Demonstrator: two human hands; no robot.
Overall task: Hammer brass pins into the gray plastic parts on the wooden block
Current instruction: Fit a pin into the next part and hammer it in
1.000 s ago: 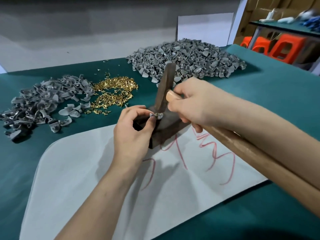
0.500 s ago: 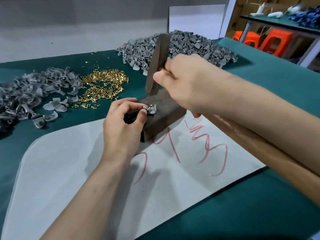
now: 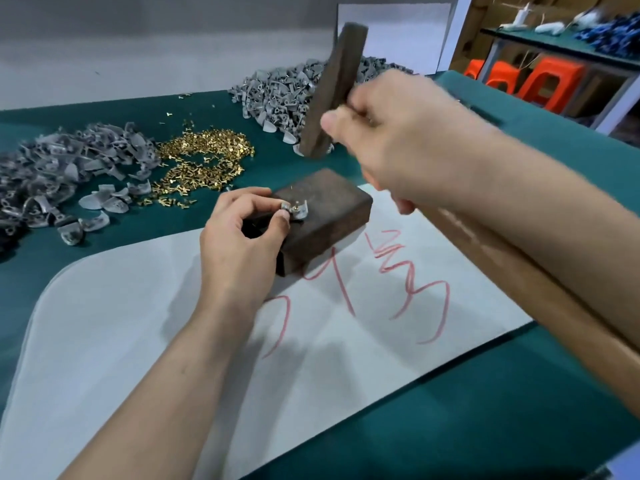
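1. A small, curved gray plastic part (image 3: 300, 213) lies on top of the dark brown rectangular wooden block (image 3: 332, 209), near the block's 9 o'clock end. A short brass pin (image 3: 296, 204) stands up out of it.
2. The left hand (image 3: 242, 237) reaches in from 7 o'clock. Its thumb and forefinger are curled in and pinch the part's left end, and the other fingers are folded at the block's left end.
3. The right hand (image 3: 398, 140) is closed in a fist round the pale wooden handle (image 3: 540, 299), just below the dark oblong hammer head (image 3: 332, 91). The hand is blurred, so its finger detail cannot be read.
4. The hammer head hangs clear of the block. Its long axis is nearly upright, with the top leaning toward 1 o'clock and the lower face aimed toward 7 o'clock. From that face the pin lies at about 6 to 7 o'clock, well apart. The handle runs off toward 4 o'clock under the right forearm.
5. The blow probably has to fall downward and slightly left to meet the pin squarely. The left fingertips sit just beside the pin on its 9 o'clock side, so a strike that drifts left could hit them.
6. On the teal table cover (image 3: 519, 427), a loose heap of brass pins (image 3: 204, 157) lies at 10 o'clock from the block. Piles of gray parts lie at 9 o'clock (image 3: 52, 168) and 12 o'clock (image 3: 277, 91). The block rests on the far edge of a white sheet with red scrawl (image 3: 138, 341).
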